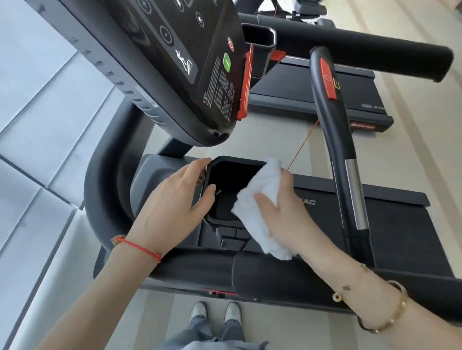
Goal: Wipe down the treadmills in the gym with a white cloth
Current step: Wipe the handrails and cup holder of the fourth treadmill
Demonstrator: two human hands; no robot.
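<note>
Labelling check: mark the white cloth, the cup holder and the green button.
white cloth [261, 187], head view, upper folded part.
cup holder [234, 161], head view, far rim.
green button [227, 62], head view, its centre.

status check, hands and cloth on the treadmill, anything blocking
Left hand steadies cup holder rim. Right hand grips white cloth at holder's right edge. Red safety cord hangs close by, not blocking.
</note>
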